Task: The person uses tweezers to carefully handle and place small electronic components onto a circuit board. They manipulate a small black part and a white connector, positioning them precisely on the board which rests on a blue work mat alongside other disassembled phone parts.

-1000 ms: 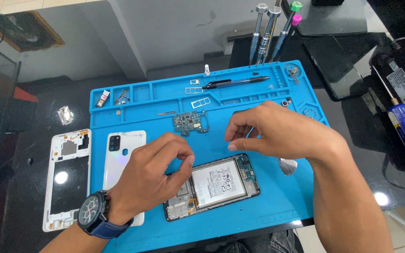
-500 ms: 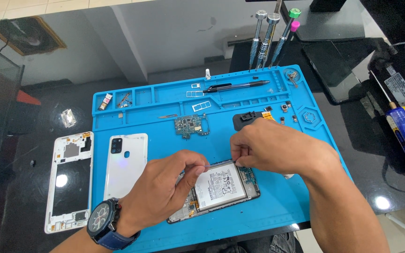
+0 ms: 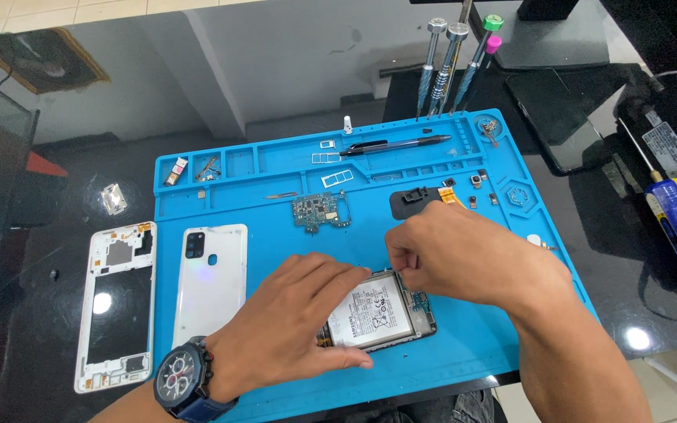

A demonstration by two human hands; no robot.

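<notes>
Under the fingers (image 3: 331, 278) lies a flat rectangular silver-white phone battery (image 3: 374, 309) with black print. Beneath them spreads a bright blue rubber work mat (image 3: 276, 211). Left of the fingers sit a glossy white plastic back cover (image 3: 213, 282) and a white plastic mid-frame (image 3: 115, 305); above them, a green circuit board (image 3: 321, 210).

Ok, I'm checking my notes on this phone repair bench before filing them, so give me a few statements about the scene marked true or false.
1. The left hand rests on the opened phone. True.
2. The opened phone lies on a red mat. False: the mat is blue.
3. The white back cover lies to the left of the opened phone. True.
4. The small circuit board is in the right hand. False: it lies loose on the mat, above the hands.
5. The black pen lies along the top part of the mat. True.
6. The left wrist is bare. False: it wears a wristwatch.
</notes>
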